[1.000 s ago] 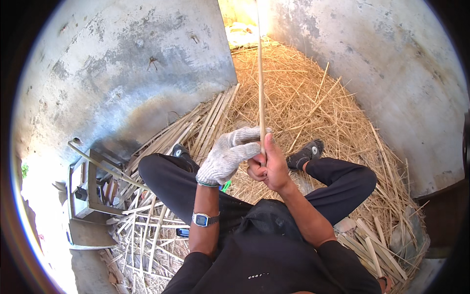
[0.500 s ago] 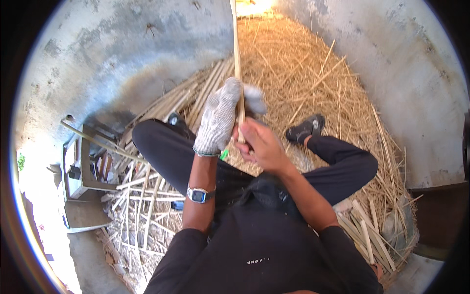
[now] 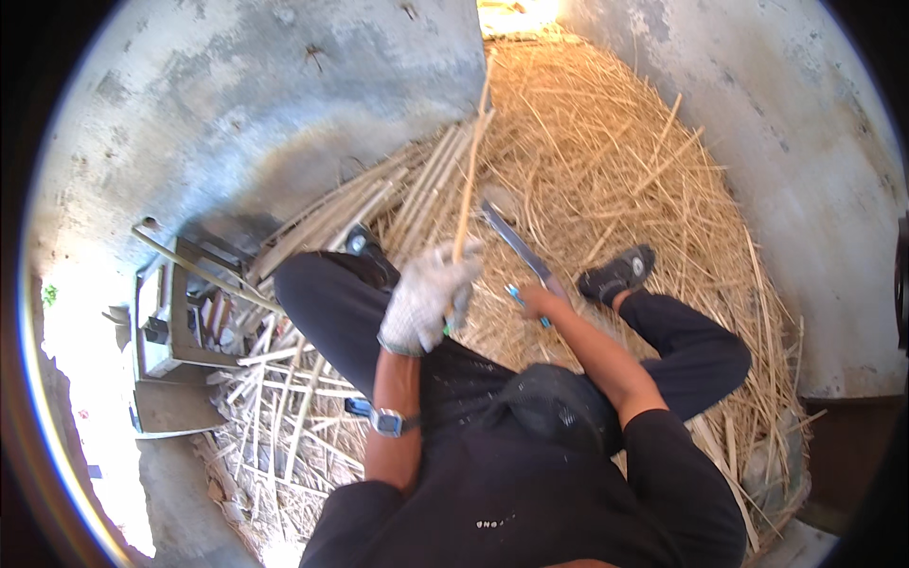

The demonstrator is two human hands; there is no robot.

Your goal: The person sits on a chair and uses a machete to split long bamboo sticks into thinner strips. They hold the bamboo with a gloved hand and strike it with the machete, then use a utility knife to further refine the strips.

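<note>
My left hand (image 3: 431,293), in a whitish knitted glove, is closed round the lower part of a long thin wooden strip (image 3: 471,170), perhaps bamboo. The strip rises away from me, tilted slightly to the right. Lower and to the right is my bare right hand (image 3: 540,303), its fingers bent down over a slim blue object (image 3: 514,292). Bits of blue show on two sides of those fingers, but the kind of object is hidden. A long knife with a dark blade (image 3: 519,241) lies on the shavings just beyond this hand, its near end passing behind my wrist.
Straw-like shavings (image 3: 597,142) cover the floor between my legs and beyond. Bundled strips (image 3: 417,185) lie by the left wall. A wooden box frame (image 3: 175,312) stands at left, with loose strips (image 3: 284,407) beside it. Curved grey walls (image 3: 757,170) surround me.
My right hand has left the strip and moved right and down to the blue object. My left hand has lowered towards me, still gripping the strip. The knife has come into sight.
</note>
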